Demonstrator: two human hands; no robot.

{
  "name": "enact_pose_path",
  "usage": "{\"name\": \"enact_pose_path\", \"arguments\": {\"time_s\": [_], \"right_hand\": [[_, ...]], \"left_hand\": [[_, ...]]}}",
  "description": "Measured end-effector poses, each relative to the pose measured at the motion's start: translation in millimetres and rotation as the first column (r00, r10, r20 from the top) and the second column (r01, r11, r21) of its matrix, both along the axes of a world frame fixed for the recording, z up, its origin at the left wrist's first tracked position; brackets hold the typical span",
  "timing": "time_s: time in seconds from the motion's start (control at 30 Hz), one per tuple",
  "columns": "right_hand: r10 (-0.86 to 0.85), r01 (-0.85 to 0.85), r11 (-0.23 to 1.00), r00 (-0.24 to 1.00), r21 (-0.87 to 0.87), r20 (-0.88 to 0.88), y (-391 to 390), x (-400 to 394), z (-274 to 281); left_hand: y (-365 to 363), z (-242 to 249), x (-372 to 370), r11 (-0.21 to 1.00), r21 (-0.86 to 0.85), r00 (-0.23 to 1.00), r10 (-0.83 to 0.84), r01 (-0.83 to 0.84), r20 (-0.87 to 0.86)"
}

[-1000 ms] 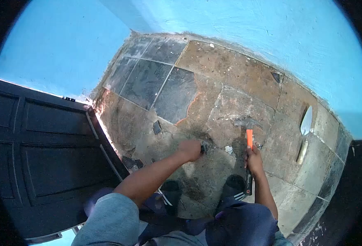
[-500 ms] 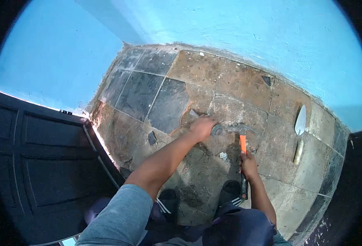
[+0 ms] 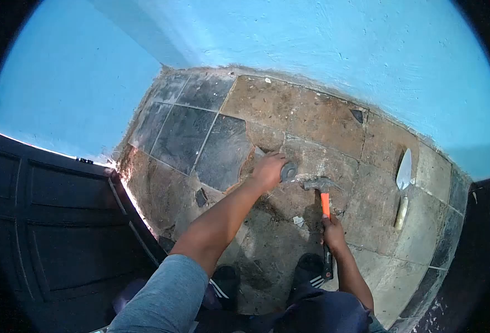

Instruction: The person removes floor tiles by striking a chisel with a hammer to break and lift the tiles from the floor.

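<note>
My left hand is closed around a chisel; its wide grey striking end sticks out to the right. The flat blade shows beyond my fingers, at the broken edge of a dark floor tile. My right hand grips the handle of a claw hammer with an orange and black shaft. The hammer's head is low over the bare floor, just right of the chisel's end and apart from it.
A trowel lies on the floor at the right. Tile fragments and a pale chip are scattered about. Blue walls border the far side, and a dark panelled door stands at the left. My sandalled feet are below.
The hammer head sits slightly lower and a little farther from the chisel's end. The chisel stays at the tile edge in my left hand. The view has shifted slightly.
</note>
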State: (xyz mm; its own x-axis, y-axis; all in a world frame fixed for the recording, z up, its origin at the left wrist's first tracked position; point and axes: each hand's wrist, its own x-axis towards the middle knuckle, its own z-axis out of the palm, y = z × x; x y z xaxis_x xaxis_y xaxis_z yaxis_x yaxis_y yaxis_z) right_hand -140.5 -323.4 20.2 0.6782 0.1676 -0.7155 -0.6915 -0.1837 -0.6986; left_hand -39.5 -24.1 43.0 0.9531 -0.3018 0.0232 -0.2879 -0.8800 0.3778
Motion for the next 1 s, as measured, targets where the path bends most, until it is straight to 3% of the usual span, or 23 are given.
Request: {"name": "enact_pose_path", "arguments": {"time_s": [0.1, 0.3, 0.4, 0.53, 0.63, 0.67, 0.8, 0.9, 1.0], "right_hand": [[0.031, -0.03, 0.998, 0.999, -0.052, 0.015, 0, 1, -1], [0.03, -0.03, 0.999, 1.0, -0.021, 0.004, -1, 0, 1], [0.023, -0.023, 0.999, 1.0, -0.024, -0.001, 0, 1, 3], [0.027, -0.027, 0.999, 1.0, -0.024, -0.011, 2, 2, 9], [0.042, -0.042, 0.999, 0.999, -0.032, -0.003, 0, 1, 1], [0.048, -0.048, 0.998, 0.999, -0.038, 0.001, -1, 0, -1], [0.035, -0.035, 0.999, 0.999, -0.027, -0.017, 0, 0, -1], [0.017, -0.017, 1.0, 1.0, -0.021, -0.017, 3, 0, 3], [0.002, -0.002, 1.0, 1.0, 0.002, -0.021, 4, -4, -1]], "left_hand": [[5, -16, -6, 0.999, -0.002, 0.999, -0.034, 0.034, 0.03], [-1, -16, -43, 0.995, 0.09, 0.996, -0.033, 0.04, -0.081], [-15, -12, -50, 0.981, 0.139, 0.901, -0.062, 0.133, -0.428], [-22, -10, -65, 0.996, -0.053, 0.941, -0.09, 0.077, -0.326], [-23, -2, -41, 0.981, 0.081, 0.937, -0.144, 0.179, -0.319], [-21, 1, -34, 0.988, 0.058, 0.948, -0.119, 0.142, -0.294], [-8, 8, -5, 0.979, -0.2, 0.973, -0.068, 0.023, -0.22], [2, -7, 4, 0.971, -0.236, 0.977, -0.09, 0.042, -0.194], [4, -22, 6, 0.99, -0.138, 0.98, -0.052, 0.025, -0.191]]}}
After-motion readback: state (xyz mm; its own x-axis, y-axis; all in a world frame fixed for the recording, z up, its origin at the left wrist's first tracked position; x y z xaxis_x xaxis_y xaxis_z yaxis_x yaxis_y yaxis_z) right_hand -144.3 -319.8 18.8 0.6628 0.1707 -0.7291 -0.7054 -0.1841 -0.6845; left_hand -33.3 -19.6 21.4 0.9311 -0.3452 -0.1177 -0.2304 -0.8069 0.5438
